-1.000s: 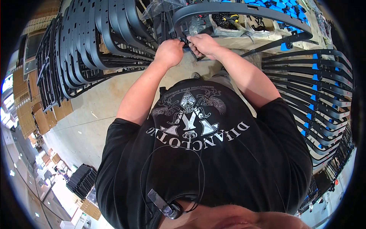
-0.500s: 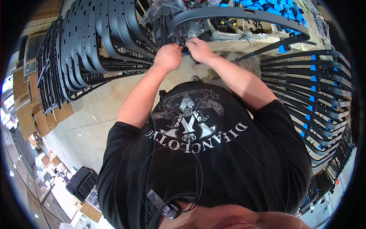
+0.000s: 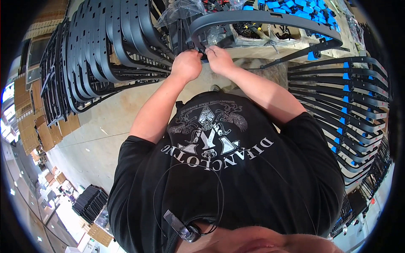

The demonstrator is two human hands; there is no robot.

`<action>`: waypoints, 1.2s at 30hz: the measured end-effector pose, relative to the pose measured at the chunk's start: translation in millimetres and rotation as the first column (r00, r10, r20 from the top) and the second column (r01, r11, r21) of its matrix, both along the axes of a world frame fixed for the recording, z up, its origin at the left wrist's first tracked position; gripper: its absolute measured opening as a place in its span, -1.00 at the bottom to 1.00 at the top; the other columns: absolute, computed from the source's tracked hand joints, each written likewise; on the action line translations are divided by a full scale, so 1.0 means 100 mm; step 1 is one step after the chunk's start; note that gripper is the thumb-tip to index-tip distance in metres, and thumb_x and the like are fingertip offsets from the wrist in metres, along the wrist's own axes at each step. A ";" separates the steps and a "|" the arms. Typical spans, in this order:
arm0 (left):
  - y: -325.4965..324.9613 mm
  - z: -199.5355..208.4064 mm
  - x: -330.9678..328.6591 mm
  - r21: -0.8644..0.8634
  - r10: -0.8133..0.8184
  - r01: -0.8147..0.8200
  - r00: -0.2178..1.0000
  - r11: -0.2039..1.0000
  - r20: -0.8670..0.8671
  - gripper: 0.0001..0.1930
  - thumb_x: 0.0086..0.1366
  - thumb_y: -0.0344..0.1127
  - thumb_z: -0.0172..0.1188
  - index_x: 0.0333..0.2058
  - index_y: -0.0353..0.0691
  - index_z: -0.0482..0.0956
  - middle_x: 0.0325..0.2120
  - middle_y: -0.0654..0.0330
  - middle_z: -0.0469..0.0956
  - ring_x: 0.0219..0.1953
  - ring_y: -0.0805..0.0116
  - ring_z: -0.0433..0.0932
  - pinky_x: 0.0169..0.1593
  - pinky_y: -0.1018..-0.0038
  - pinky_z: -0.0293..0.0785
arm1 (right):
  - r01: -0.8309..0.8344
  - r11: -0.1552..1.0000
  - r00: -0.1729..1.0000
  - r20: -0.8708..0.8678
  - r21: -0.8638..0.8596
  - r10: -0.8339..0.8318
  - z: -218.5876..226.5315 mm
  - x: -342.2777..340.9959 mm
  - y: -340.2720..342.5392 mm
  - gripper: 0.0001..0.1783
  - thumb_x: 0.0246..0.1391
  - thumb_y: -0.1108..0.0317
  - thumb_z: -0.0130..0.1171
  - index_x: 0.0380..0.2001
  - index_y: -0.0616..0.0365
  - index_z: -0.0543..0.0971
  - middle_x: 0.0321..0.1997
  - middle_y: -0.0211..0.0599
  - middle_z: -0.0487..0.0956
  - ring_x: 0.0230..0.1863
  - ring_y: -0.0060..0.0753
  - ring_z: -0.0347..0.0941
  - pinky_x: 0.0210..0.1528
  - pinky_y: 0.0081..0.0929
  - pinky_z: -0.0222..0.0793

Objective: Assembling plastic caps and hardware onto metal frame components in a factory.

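A dark grey curved metal frame (image 3: 253,16) lies across the bench edge, and its bent left corner comes down to my hands. My left hand (image 3: 187,65) is closed just left of that corner, fingers curled over a small dark part that I cannot make out. Close beside it, my right hand (image 3: 219,60) is closed too, thumb and fingers pinched at the corner's lower end. What lies between its fingertips is hidden. A blue clip (image 3: 313,55) sits on the frame's right arm.
Similar curved frames (image 3: 101,46) stand in a row at left; more frames with blue clips (image 3: 363,109) are stacked at right. The wooden bench (image 3: 253,51) bears an open box of small black parts (image 3: 287,33), yellow-handled pliers (image 3: 255,28), blue pieces (image 3: 295,8) and clear plastic wrap (image 3: 177,10).
My right hand has shifted slightly down and its fingers have bent a little more. My left hand has barely moved, and the curved frame stays in place.
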State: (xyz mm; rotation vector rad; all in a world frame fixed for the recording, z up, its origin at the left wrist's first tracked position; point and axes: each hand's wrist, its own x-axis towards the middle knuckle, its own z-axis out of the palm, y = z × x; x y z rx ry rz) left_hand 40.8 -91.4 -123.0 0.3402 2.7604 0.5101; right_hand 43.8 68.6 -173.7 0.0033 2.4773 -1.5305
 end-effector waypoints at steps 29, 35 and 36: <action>0.27 0.12 0.48 0.749 0.234 -0.348 0.937 0.563 0.259 -0.59 0.44 -0.11 0.20 0.06 -0.34 0.50 -0.23 0.03 0.68 -0.16 0.30 0.66 -0.08 0.39 0.59 | 0.194 0.800 0.860 0.491 -0.567 0.139 0.92 0.40 1.36 -0.57 0.10 0.54 -0.08 0.08 0.21 0.28 -0.56 -0.45 0.28 -0.72 -0.67 0.07 -0.72 -0.64 -0.05; 0.43 0.01 0.52 0.892 -0.057 -0.452 0.890 0.019 0.452 -0.62 0.55 -0.32 -0.03 0.25 -0.31 0.27 -0.06 0.07 0.58 -0.03 0.29 0.60 0.08 0.34 0.56 | -0.025 0.815 0.975 0.165 -0.578 0.147 0.35 0.87 0.95 -0.76 0.13 0.47 0.04 -0.11 0.18 0.41 -0.43 -0.40 0.43 -0.51 -0.60 0.35 -0.48 -0.61 0.27; 0.36 0.02 0.56 0.930 0.020 -0.361 0.932 0.074 0.361 -0.66 0.55 -0.36 -0.05 0.22 -0.32 0.29 -0.10 0.08 0.59 -0.04 0.31 0.60 0.08 0.36 0.56 | -0.019 0.814 0.975 0.168 -0.581 0.143 0.33 0.89 0.95 -0.76 0.13 0.47 0.04 -0.11 0.18 0.41 -0.43 -0.40 0.43 -0.51 -0.60 0.35 -0.48 -0.61 0.27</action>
